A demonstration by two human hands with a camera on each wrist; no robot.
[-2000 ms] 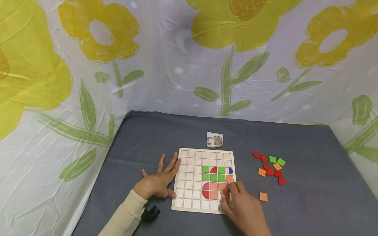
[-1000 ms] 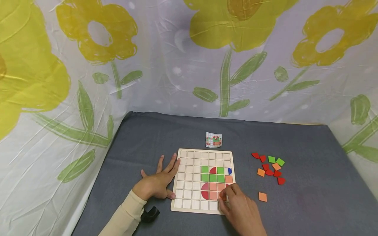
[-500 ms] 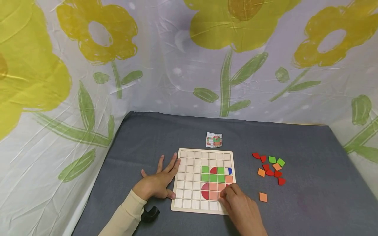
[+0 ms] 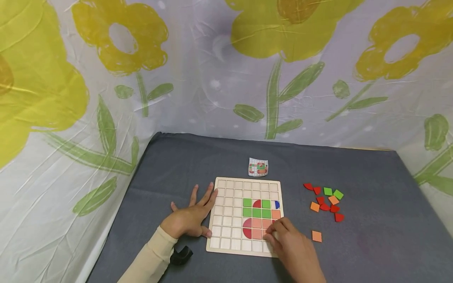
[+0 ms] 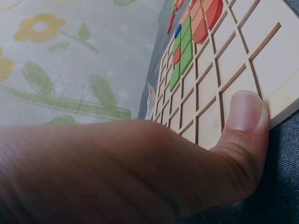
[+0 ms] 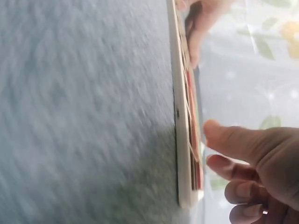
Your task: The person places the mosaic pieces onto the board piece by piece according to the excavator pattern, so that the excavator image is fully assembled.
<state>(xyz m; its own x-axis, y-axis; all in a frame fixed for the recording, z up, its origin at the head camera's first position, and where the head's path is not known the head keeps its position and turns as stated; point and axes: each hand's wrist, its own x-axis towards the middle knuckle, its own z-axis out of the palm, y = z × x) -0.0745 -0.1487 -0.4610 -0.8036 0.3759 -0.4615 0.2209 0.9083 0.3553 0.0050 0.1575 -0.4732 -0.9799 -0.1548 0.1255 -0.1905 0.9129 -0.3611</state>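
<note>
Wooden grid board (image 4: 237, 221), coloured tiles (image 4: 257, 212) inset, left hand (image 4: 189, 218) splayed at left edge, right hand (image 4: 293, 245) bent opposite, grip unclear

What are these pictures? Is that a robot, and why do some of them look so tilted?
There's no robot! You can see a person's left hand and right hand, both bare. The wide picture comes from a camera worn on the head, looking forward and down. The two close-up ones come from cameras worn on the wrists, so the board looks tilted there.

On the dark cloth lies a wooden board with little squares; some hold coloured pieces. Behind it is a small card with a coloured pattern. Farther right are loose red, green and orange pieces.

The left hand rests, fingers spread, on the board's left edge. The right hand is at its right side, but I can't tell whether it's pinching a piece.
</note>
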